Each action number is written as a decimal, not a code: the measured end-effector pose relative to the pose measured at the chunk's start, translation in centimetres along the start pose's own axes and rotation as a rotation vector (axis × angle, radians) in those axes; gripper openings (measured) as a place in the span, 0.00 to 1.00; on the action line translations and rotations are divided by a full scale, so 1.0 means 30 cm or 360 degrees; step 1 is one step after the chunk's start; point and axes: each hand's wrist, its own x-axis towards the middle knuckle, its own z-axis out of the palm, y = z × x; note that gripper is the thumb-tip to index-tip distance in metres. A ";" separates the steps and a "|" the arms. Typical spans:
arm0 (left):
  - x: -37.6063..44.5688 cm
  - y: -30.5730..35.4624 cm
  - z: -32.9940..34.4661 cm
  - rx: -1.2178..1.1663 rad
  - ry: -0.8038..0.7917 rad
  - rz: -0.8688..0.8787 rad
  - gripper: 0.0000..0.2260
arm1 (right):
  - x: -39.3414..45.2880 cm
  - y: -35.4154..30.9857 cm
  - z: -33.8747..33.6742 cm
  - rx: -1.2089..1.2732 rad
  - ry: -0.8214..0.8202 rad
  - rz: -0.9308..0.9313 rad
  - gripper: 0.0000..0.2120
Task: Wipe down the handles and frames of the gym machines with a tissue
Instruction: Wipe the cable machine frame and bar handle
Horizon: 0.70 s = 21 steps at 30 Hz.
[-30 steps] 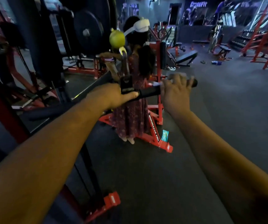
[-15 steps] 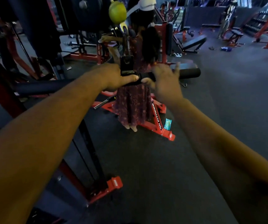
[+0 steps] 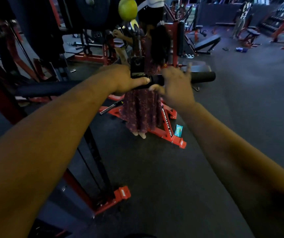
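A black padded bar handle (image 3: pixel 203 77) hangs level in front of me from a black cable bracket (image 3: pixel 137 67). My left hand (image 3: pixel 125 79) grips the bar just left of the bracket, thumb pointing right along it. My right hand (image 3: pixel 175 88) wraps the bar just right of the bracket. Its thumb is underneath and its blurred fingers lie over the top, one sticking up. No tissue shows; the hand may hide it.
A person in a floral dress (image 3: pixel 141 114) stands right behind the bar at a red machine frame (image 3: pixel 170 127). A teal packet (image 3: pixel 178 131) leans on that frame. A red machine foot (image 3: pixel 122 194) sits below my left arm. Benches (image 3: pixel 206 43) stand at the back right.
My right hand has slid left along the bar from near its right end to beside the bracket. My left hand kept its grip. The view has tilted downward.
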 end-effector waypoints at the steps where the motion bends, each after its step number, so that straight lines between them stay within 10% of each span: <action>1: 0.008 -0.005 0.000 0.0007 0.0001 -0.0006 0.53 | -0.001 -0.044 0.013 0.0044 0.0017 -0.0092 0.47; 7: -0.007 0.011 -0.021 0.0047 0.0013 -0.0024 0.41 | 0.025 0.083 -0.016 -0.0190 -0.0127 -0.0035 0.48; 11: 0.007 0.040 -0.019 -0.0010 -0.0022 0.0000 0.51 | 0.033 0.188 -0.046 -0.0224 -0.0167 0.0274 0.47; 21: 0.044 0.016 -0.008 0.0041 -0.0040 -0.0022 0.48 | 0.054 0.060 0.028 -0.0055 -0.0049 -0.0110 0.44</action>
